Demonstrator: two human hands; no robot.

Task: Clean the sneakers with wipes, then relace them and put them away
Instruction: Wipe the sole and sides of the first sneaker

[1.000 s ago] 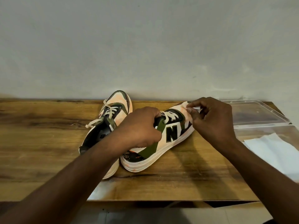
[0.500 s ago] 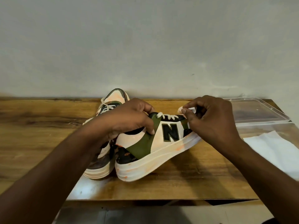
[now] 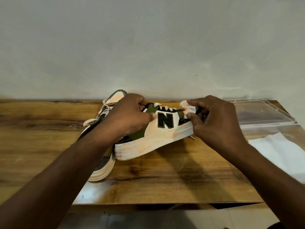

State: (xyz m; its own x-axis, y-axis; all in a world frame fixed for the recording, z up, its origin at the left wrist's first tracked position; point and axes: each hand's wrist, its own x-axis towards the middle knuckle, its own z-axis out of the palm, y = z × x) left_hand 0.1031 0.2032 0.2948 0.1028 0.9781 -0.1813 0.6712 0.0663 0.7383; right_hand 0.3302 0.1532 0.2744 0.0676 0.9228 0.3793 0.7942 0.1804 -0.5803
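The left hand (image 3: 130, 118) grips the tipped-up cream, green and black sneaker (image 3: 153, 133), its length running left to right, while the right hand (image 3: 214, 119) pinches a small white wipe (image 3: 189, 107) at its toe end.

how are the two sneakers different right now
The near sneaker is gripped by the left hand and tilted so its N side faces the camera; the far sneaker lies on the table with no hand on it. The right hand presses a wipe to the near sneaker's toe; the far one has none. Both have pale soles with orange smears and are laced.
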